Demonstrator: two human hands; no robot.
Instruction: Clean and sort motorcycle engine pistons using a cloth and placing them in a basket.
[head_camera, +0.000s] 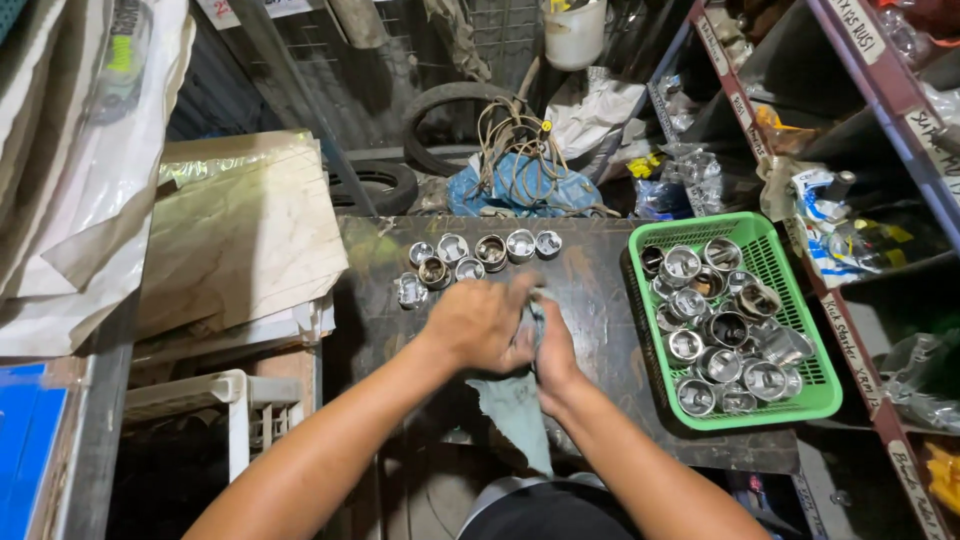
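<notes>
- The left hand is seen from the back, fingers curled down and closed over the upper end of a pale grey-green cloth; part of the hand is blurred.
- The right hand is pressed against the left one, its fingers wrapped into the same cloth; whatever may be enclosed inside the cloth is hidden by both hands.
- The cloth is held above the middle of the dark worktop, and its loose end is draped down toward the near edge of that worktop.
- A cluster of small metal pistons is set out on the worktop beyond the hands, toward its far edge; some are shiny, some are darkened on top.
- A green plastic basket is placed at the right end of the worktop, well apart from the hands, and is filled with a heap of similar metal pistons.
- Flat sheets of marbled board are stacked just off the left end of the worktop.
- Behind the worktop's far edge, two old tyres, a tangle of cord and a blue bag are piled.
- To the right of the worktop, metal shelving loaded with bagged parts is seen.
</notes>
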